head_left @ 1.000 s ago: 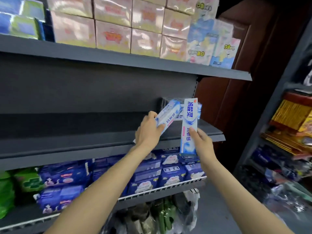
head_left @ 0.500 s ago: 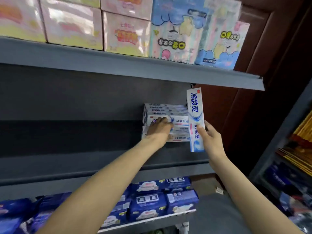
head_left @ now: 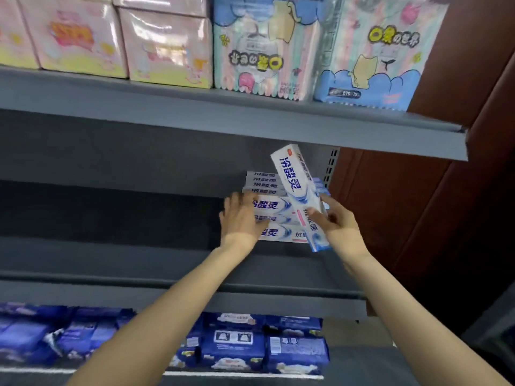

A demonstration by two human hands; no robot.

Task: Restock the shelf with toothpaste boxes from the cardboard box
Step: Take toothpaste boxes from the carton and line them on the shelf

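Observation:
A stack of white and blue toothpaste boxes (head_left: pixel 276 213) lies at the right end of the grey middle shelf (head_left: pixel 139 263), against the back panel. My left hand (head_left: pixel 241 218) rests flat, fingers spread, on the stack's left end and holds nothing. My right hand (head_left: pixel 333 221) grips one more toothpaste box (head_left: pixel 296 185) by its lower half. That box stands nearly upright, tilted left, just in front of the stack's right end. The cardboard box is out of view.
The upper shelf (head_left: pixel 250 118) hangs low over the stack and carries pink tissue packs (head_left: pixel 164 48) and pastel cartoon packs (head_left: pixel 264 51). Dark blue packs (head_left: pixel 237 346) fill the shelf below. A brown wooden panel (head_left: pixel 418 204) closes the right side.
My left hand set its box onto the stack and has slid to the stack's left end. The upright box in my right hand has tilted left and come in front of the stack.

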